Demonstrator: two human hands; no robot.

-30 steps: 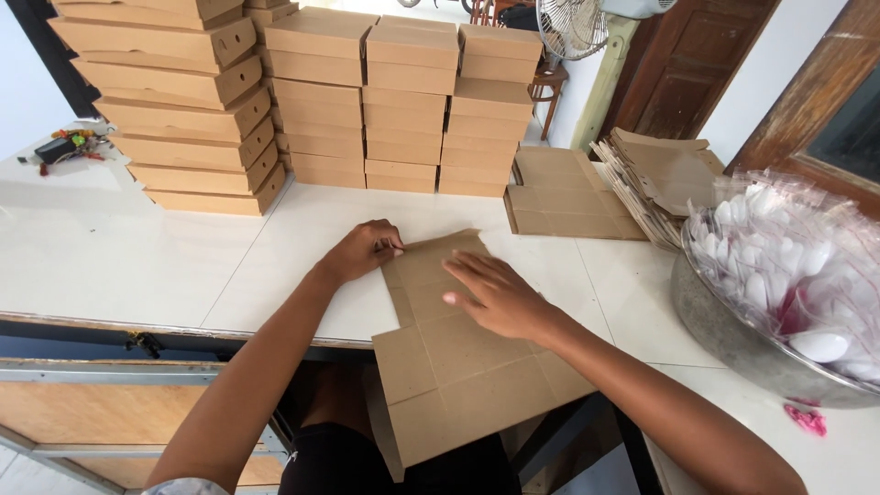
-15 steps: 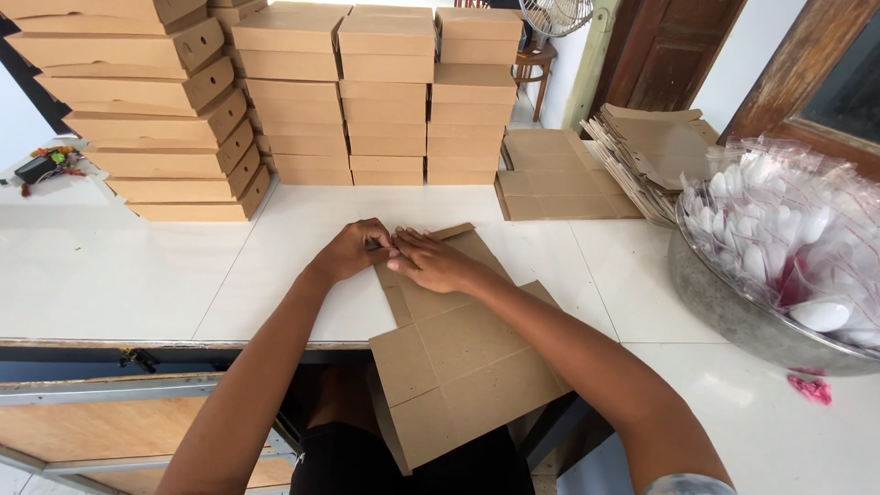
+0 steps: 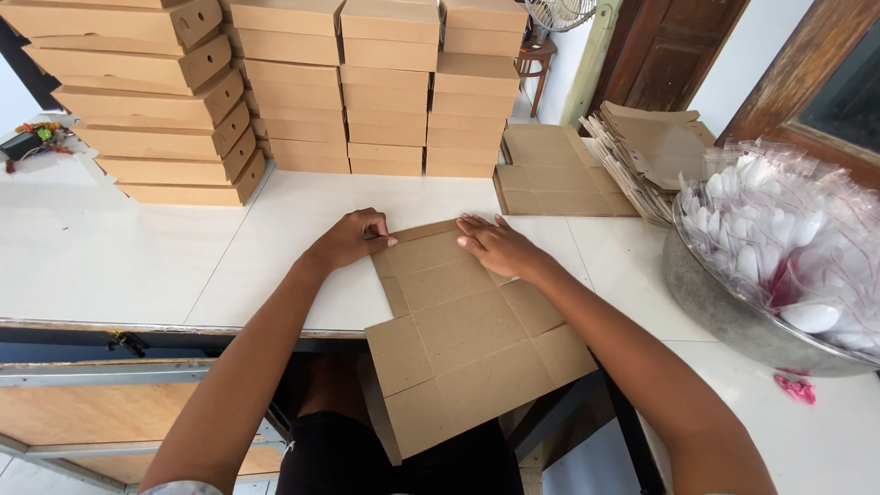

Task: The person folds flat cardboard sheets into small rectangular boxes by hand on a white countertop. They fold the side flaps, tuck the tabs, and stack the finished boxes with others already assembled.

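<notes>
A flat brown cardboard box blank (image 3: 458, 335) lies on the white table (image 3: 137, 266), its near half hanging over the table's front edge. My left hand (image 3: 351, 240) pinches the blank's far left corner flap. My right hand (image 3: 495, 246) presses flat on the far edge of the blank, fingers pointing left toward the other hand. The two hands are a short gap apart along the top fold.
Stacks of folded brown boxes (image 3: 302, 87) fill the back of the table. A pile of flat blanks (image 3: 550, 174) and a leaning bundle (image 3: 646, 151) lie at the back right. A metal bowl (image 3: 724, 312) of bagged white spoons stands at the right.
My right hand has slid from the middle of the blank up to its far edge, close to my left hand. The blank has shifted slightly.
</notes>
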